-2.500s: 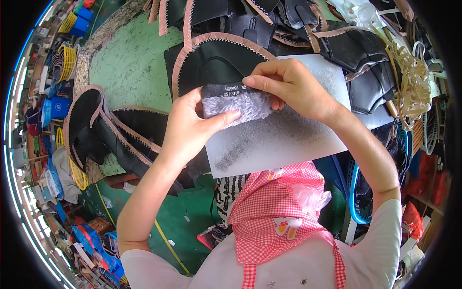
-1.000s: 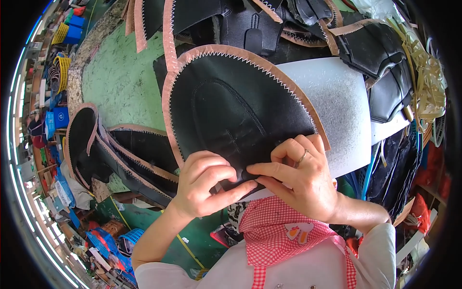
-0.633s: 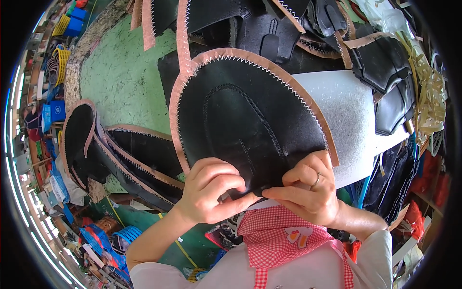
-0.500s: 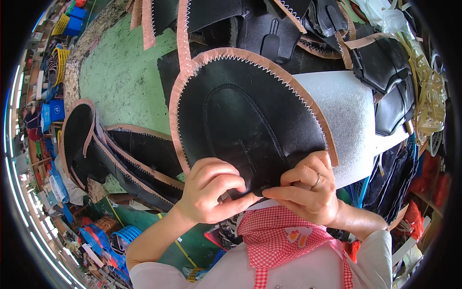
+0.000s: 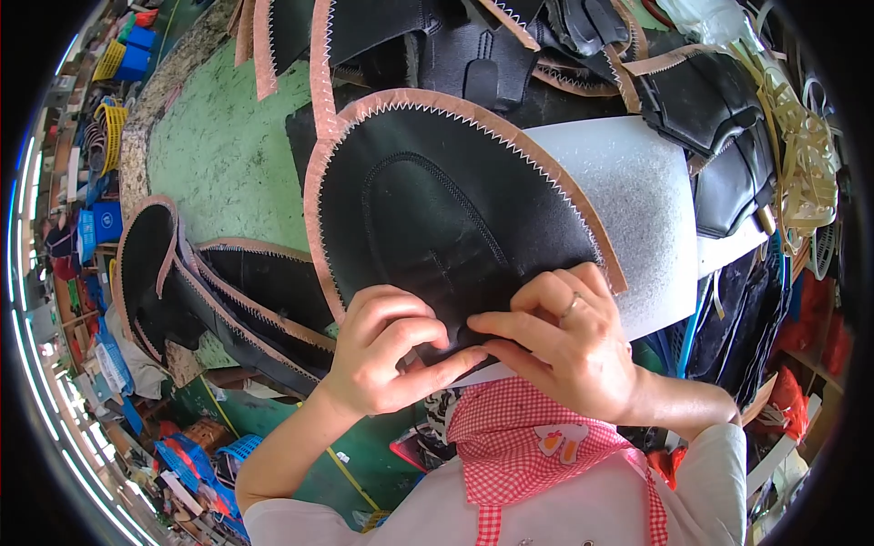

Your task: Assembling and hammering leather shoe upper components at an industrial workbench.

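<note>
A black leather shoe upper (image 5: pixel 428 218) is spread before me, with a tan strip zigzag-stitched along its curved edge and a raised arch-shaped seam in its middle. My left hand (image 5: pixel 387 350) pinches its near edge, fingers curled on top and the thumb stretched along the rim. Close beside that thumb, my right hand (image 5: pixel 569 341), with a ring on one finger, grips the same edge between thumb and index finger. The leather puckers between the two hands. Under the upper lies a white board (image 5: pixel 637 209) with dark specks.
More black uppers with tan edging (image 5: pixel 218 282) lie to the left on the green tabletop (image 5: pixel 228 155). Others are heaped at the back (image 5: pixel 496 68) and at the far right (image 5: pixel 701 100). Pale yellow straps (image 5: pixel 801 164) hang at the right edge.
The upper and both hands have shifted slightly left in view. My right thumb and index finger have parted a little and moved left along the edge.
</note>
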A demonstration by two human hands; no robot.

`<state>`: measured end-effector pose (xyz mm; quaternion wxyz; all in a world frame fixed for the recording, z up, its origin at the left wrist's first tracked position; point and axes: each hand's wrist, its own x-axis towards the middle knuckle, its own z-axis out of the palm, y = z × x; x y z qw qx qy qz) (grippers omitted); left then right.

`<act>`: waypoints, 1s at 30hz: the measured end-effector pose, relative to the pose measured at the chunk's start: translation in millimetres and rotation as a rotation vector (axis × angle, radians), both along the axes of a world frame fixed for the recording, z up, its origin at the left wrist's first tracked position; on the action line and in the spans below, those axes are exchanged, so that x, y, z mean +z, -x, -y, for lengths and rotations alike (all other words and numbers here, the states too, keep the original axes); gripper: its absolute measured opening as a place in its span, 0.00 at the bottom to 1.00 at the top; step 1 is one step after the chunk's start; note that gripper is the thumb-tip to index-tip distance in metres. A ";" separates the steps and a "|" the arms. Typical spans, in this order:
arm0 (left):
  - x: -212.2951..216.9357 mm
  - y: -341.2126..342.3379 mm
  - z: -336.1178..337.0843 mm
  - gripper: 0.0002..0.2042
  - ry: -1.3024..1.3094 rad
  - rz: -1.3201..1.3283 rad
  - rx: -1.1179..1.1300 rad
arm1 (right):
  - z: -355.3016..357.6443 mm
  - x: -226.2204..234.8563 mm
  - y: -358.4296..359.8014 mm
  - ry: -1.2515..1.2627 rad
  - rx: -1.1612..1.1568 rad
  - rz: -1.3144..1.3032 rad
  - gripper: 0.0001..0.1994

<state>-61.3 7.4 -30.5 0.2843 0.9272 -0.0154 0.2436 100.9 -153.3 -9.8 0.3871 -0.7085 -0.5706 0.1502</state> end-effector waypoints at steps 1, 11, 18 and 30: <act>0.4 0.9 -0.2 0.15 -0.001 0.002 -0.002 | 0.8 -1.2 0.4 -0.001 -0.002 0.002 0.14; 2.3 4.6 0.4 0.11 0.011 0.014 -0.049 | 24.7 -14.7 9.7 -0.092 0.023 0.042 0.17; 3.4 3.2 0.4 0.10 0.014 0.010 -0.037 | 25.0 -17.8 6.8 -0.097 0.049 0.040 0.17; 13.9 -4.7 -1.5 0.14 -0.115 -0.044 -0.036 | 22.7 26.5 -26.8 0.178 0.114 0.140 0.15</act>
